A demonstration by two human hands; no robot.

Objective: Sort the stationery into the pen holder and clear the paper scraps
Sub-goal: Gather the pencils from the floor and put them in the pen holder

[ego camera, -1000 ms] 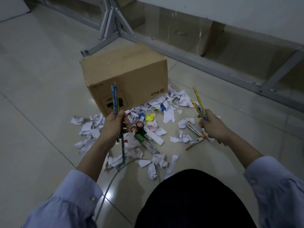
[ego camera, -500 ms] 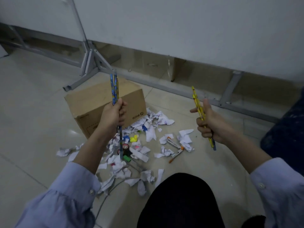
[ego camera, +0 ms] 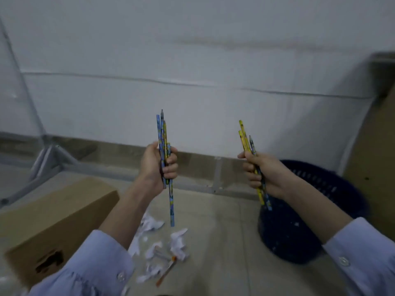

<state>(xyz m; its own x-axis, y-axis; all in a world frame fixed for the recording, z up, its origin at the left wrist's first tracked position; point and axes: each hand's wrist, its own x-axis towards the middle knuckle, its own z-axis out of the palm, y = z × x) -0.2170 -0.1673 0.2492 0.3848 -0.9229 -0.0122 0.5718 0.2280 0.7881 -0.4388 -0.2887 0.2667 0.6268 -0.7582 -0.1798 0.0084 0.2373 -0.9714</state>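
My left hand [ego camera: 157, 165] is raised in front of the wall, shut on a bundle of blue patterned pencils [ego camera: 162, 133] held upright; one blue pencil [ego camera: 171, 206] hangs lower than the rest. My right hand [ego camera: 263, 174] is shut on a bundle of yellow pencils [ego camera: 243, 135], tilted slightly left. Below, on the tiled floor, lie crumpled white paper scraps [ego camera: 178, 242] and an orange-tipped pen [ego camera: 166, 271]. No pen holder shows in this view.
A cardboard box [ego camera: 53, 218] sits on the floor at lower left. A dark blue perforated basket [ego camera: 299, 231] stands at the right, under my right forearm. A metal frame [ego camera: 49, 159] runs along the wall base. A brown board [ego camera: 376, 157] leans at the far right.
The view has tilted up and to the right, bringing the blue basket into sight. Both hands rose with their pencils; most scraps and other stationery dropped out of view.
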